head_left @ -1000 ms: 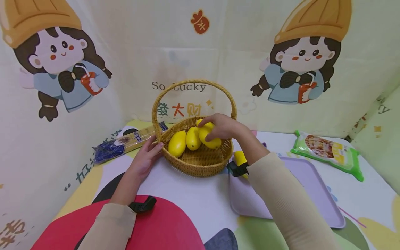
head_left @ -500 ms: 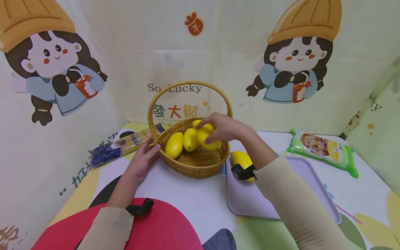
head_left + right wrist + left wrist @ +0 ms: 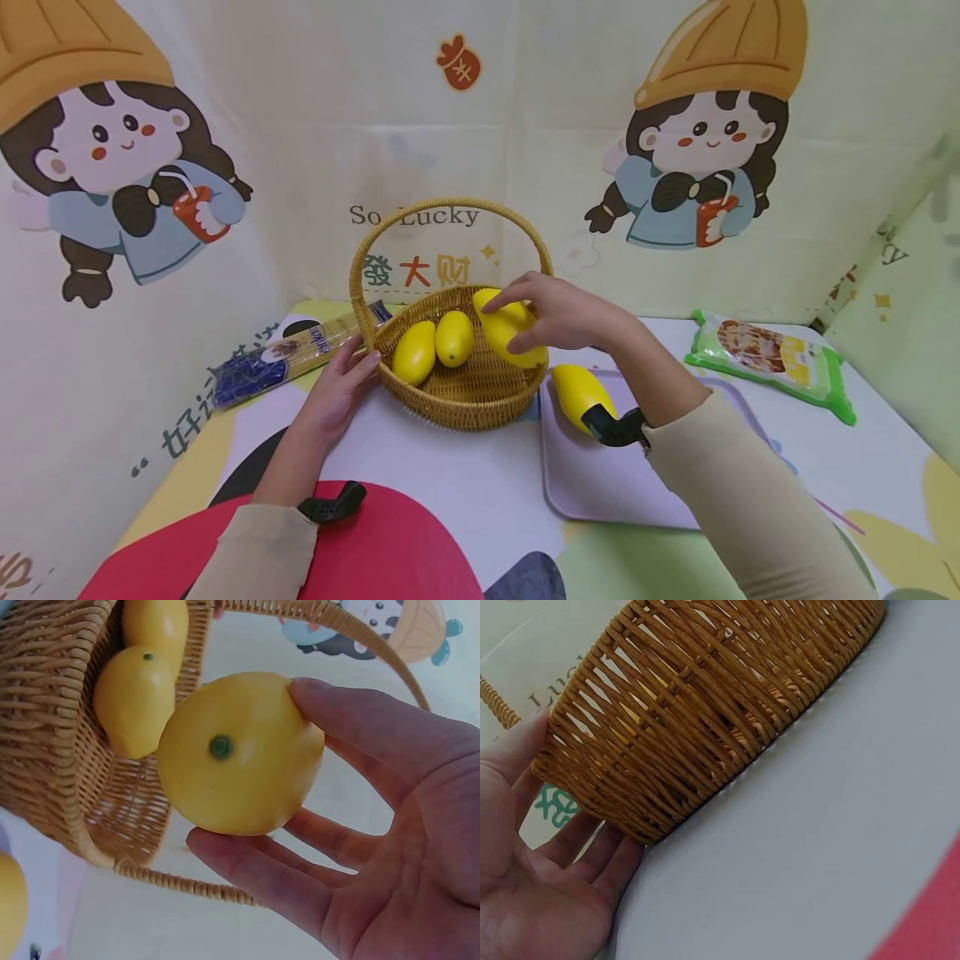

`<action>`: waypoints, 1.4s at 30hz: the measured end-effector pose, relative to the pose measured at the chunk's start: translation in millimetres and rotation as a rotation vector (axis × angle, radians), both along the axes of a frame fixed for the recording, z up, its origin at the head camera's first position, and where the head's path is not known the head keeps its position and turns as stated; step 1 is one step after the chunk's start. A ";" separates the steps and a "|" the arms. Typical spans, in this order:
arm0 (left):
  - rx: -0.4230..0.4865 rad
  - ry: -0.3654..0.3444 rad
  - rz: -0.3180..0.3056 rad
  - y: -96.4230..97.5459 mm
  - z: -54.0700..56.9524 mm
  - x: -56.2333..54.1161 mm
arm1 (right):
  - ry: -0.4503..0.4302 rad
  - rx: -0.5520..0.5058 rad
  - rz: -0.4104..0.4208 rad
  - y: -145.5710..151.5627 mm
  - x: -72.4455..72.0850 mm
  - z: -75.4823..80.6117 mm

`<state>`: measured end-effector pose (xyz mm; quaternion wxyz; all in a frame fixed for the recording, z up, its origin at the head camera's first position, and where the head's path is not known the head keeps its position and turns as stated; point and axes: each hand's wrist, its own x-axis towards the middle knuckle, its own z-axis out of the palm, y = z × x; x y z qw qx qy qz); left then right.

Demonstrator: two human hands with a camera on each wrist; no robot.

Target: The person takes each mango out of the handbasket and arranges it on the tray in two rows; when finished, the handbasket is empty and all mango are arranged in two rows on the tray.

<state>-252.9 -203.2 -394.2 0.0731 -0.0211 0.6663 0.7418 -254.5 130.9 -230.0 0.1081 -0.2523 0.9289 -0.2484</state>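
On the far wall (image 3: 555, 167) we read "So Lucky" (image 3: 440, 217) above "發大财" (image 3: 415, 271), and a ¥-like mark on a red pouch (image 3: 459, 63). The left wall (image 3: 150, 350) shows "好" (image 3: 178, 437) after opening quotation marks. The left packet (image 3: 296, 350) gives us "anka"; we cannot read the right packet's (image 3: 772, 358) print.

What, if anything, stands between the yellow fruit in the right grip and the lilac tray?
The right rim of the wicker basket does; whether the held fruit clears it, I can't tell. Another yellow fruit lies on the lilac tray, far left.

Held mango (image 3: 498, 328) now farther right of the middle mango (image 3: 453, 339).
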 end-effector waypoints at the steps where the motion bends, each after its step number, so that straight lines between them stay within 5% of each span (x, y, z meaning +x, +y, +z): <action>1: 0.004 -0.002 0.000 -0.3 0.3 0.4 | 0.000 0.001 0.003 1.2 1.5 0.5; 21: 0.013 0.003 -0.002 -2.3 -1.5 0.4 | 0.054 0.015 0.057 35.6 19.6 1.8; 42: 0.018 -0.010 0.003 -1.0 -2.3 -0.7 | 0.053 0.028 -0.002 71.1 35.8 6.2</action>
